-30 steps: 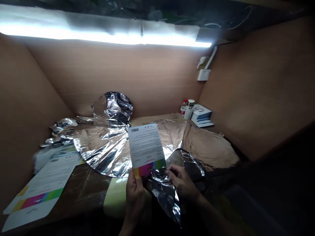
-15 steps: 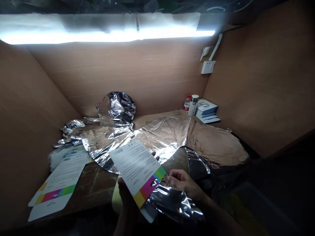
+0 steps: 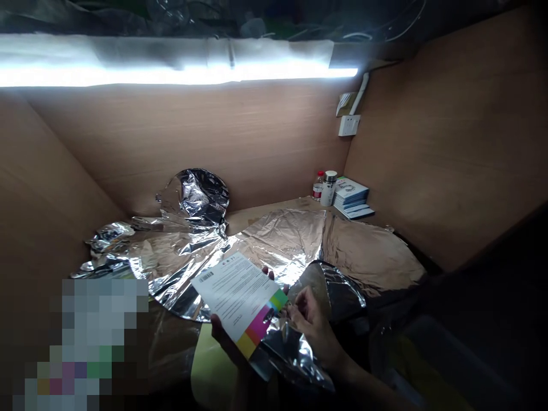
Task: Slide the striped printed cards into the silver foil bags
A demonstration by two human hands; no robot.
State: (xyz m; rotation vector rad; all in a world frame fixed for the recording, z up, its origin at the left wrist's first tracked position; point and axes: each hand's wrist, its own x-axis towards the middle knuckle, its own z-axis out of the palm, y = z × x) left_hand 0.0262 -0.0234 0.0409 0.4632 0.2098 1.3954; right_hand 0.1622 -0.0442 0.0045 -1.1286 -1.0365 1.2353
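A white printed packaging card [image 3: 233, 294] with a coloured stripe and a hang hole lies tilted in my left hand [image 3: 225, 337]. The thumb is at its near left edge and fingertips show past its far right edge. My right hand [image 3: 309, 314] is closed at the card's right corner, its thumb and fingers pinching the crumpled silver foil [image 3: 295, 351] that hangs below. Exactly which bit of foil sits between the fingertips is hard to see. Beyond both hands spreads a large flat silver foil balloon [image 3: 282, 234], partly under the card in view.
At the back right stand a red-capped bottle [image 3: 317, 187], a white flask [image 3: 329, 189] and a stack of printed packs [image 3: 351, 197]. A round foil piece [image 3: 201, 194] leans against the back board. Pixelation hides the left front. Boards enclose the table; a lamp [image 3: 180, 74] hangs above.
The view has shifted slightly, so the background sits lower and further left. My right hand has turned a little at the card's corner, and the hanging foil has bunched up.
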